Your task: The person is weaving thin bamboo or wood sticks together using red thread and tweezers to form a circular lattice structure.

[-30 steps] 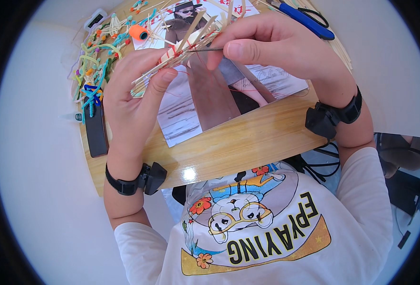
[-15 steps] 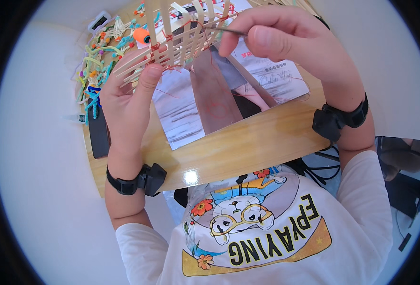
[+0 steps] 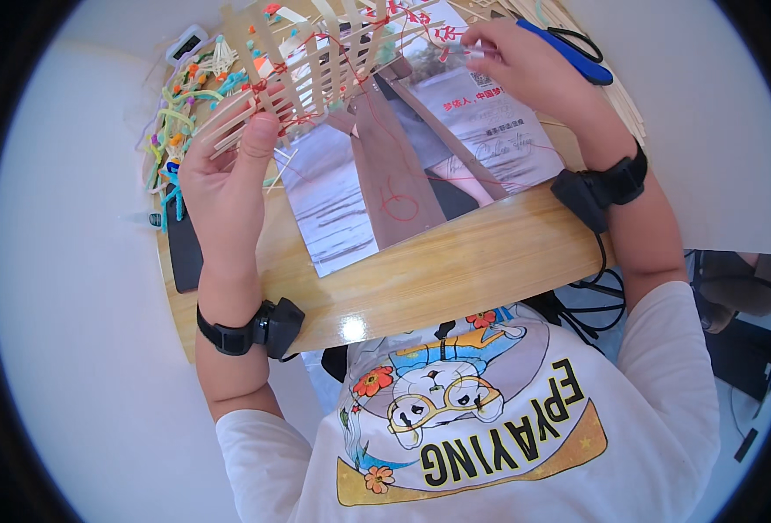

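My left hand (image 3: 224, 179) grips the near end of a fan of thin pale wooden strips (image 3: 316, 61) laced together with red thread, thumb pressed on top, holding it above the desk. My right hand (image 3: 525, 65) is raised at the far right of the fan, fingers pinched on the red thread (image 3: 412, 187), which trails down in a loop over the printed papers (image 3: 385, 166). Both wrists wear black bands.
A small wooden desk (image 3: 455, 270) carries the printed sheets. A heap of coloured pipe cleaners and beads (image 3: 180, 113) lies at its left, beside a black flat device (image 3: 183, 248). Blue-handled scissors (image 3: 569, 48) lie at the far right. Cables hang off the desk's near-right edge.
The bundle of strips has been lifted and spread from a flat bunch into a fan. My right hand has moved away to the far right, drawing the red thread out.
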The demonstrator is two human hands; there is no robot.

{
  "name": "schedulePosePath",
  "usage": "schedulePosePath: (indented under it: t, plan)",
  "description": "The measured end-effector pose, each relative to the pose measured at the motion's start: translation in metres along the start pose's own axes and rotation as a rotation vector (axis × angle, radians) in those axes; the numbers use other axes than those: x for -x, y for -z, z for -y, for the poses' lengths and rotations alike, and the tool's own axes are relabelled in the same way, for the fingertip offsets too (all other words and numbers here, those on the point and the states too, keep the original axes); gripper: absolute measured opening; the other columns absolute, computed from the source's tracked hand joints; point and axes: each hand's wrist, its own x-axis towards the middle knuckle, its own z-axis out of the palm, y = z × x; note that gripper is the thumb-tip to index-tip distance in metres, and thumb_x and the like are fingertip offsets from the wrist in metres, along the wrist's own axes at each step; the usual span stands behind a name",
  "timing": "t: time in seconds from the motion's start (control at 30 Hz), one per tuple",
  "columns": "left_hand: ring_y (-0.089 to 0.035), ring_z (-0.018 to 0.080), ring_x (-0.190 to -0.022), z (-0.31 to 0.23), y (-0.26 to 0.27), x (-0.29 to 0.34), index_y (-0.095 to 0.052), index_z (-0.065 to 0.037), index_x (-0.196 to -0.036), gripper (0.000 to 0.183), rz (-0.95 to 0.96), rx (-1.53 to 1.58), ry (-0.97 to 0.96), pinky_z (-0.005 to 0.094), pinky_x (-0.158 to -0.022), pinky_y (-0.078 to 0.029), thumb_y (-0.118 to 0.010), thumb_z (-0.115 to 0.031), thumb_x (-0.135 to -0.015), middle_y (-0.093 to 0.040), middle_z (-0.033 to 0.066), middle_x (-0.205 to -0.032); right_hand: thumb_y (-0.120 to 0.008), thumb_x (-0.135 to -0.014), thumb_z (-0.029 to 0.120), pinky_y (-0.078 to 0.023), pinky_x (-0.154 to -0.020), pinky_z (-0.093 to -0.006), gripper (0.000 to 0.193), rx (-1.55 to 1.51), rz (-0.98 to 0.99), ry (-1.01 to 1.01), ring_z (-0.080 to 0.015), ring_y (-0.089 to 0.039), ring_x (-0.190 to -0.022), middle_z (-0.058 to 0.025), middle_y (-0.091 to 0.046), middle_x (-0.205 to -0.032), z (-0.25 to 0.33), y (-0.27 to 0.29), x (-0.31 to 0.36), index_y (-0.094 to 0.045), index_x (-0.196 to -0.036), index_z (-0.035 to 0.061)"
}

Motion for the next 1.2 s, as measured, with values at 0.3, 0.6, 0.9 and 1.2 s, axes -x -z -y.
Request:
schedulePosePath:
  t: [0.3,0.6,0.9,1.2]
  plan:
    - [-0.058,0.0130,-0.096,0.002,0.003,0.005,-0.065,0.000,-0.109,0.027,0.060,-0.062,-0.013,0.0263,-0.082,-0.046,-0.071,-0.014,-0.086,-0.064,0.0067,-0.105,-0.059,-0.092,0.019,-0.049,-0.061,-0.0240,0.027,-0.606,0.181,0.008,-0.0081,-0.058,-0.071,-0.0049,-0.066,-0.096,0.053,0.011,0.019,-0.062,-0.112,0.0017]
    - [-0.059,0.0186,-0.095,0.007,-0.006,0.004,-0.067,-0.002,-0.101,0.021,0.175,-0.224,-0.243,0.0296,-0.087,-0.043,-0.072,-0.009,-0.082,-0.066,0.0079,-0.100,-0.060,-0.092,0.019,-0.048,-0.060,-0.0228,0.025,-1.395,0.316,-0.149,-0.0086,-0.057,-0.065,-0.0053,-0.063,-0.084,0.080,-0.026,0.036,-0.061,-0.103,-0.0034]
    - [-0.054,0.0259,-0.110,0.008,0.005,-0.013,-0.066,-0.007,-0.111,0.044,0.647,-0.568,-0.266,0.0381,-0.098,-0.036,-0.077,-0.025,-0.073,-0.061,0.0094,-0.115,-0.058,-0.094,0.019,-0.034,-0.046,-0.0171,0.018,-1.094,0.281,-0.054,-0.0023,-0.045,-0.054,0.0027,-0.060,-0.074,0.068,-0.022,0.038,-0.063,-0.099,0.0033]
    - [-0.060,0.0221,-0.092,-0.017,-0.015,0.011,-0.067,-0.003,-0.095,0.032,0.437,-0.569,0.006,0.0333,-0.084,-0.044,-0.075,-0.028,-0.077,-0.065,0.0093,-0.094,-0.055,-0.095,0.015,-0.039,-0.054,-0.0171,0.013,-0.887,0.336,-0.003,-0.0012,-0.049,-0.063,0.0036,-0.062,-0.087,0.081,-0.034,0.050,-0.061,-0.102,0.0049]
